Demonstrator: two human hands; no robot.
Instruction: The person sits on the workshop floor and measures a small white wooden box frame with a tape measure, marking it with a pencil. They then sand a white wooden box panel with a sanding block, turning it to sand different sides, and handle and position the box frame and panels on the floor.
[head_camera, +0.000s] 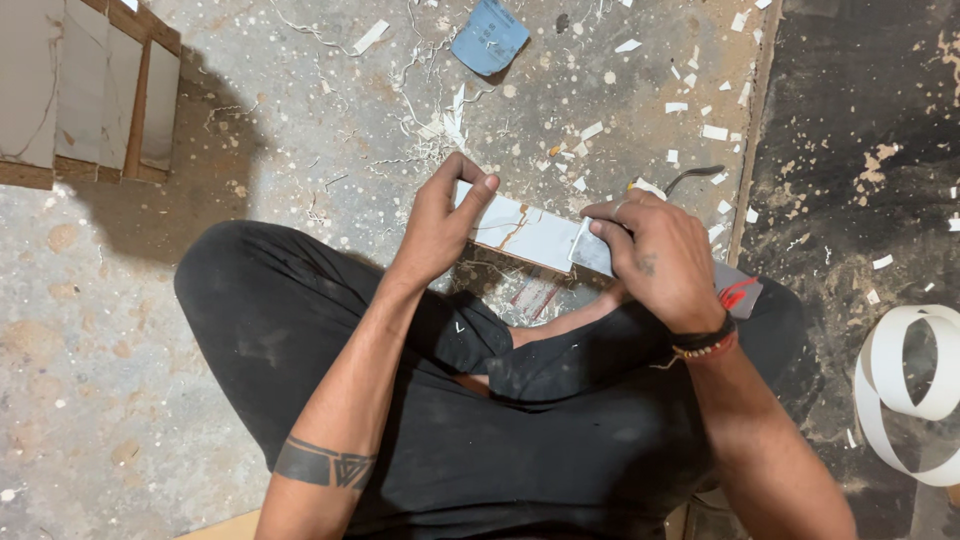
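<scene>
At the far left, well apart from the white marble-patterned laminated board piece (525, 232), a shallow wooden frame lined with pale panels (90, 90) lay on the speckled grey concrete floor (300, 110). The board piece itself rested across the person's crossed legs in black trousers (300, 320), its long side running down to the right.

The left hand (437, 225) gripped the board's left end, fingers curled over the top edge and the thumb pressed along it, firmly closed on it. Beyond the board, thin white shavings (435, 130) were scattered on the floor, and further up lay a blue folded sheet of abrasive paper (489, 36).

The right hand (660, 260) sat closed over the board's right part, pressing a small flat grey metal blade (592, 248) against the board's surface, fingers bent over it. A black and red beaded wristband (706, 343) circled that wrist. White offcut chips (712, 132) dotted the floor above the board's right end. Far right of the board, a loose coil of white edge-banding tape (905, 385) lay on darker ground.
</scene>
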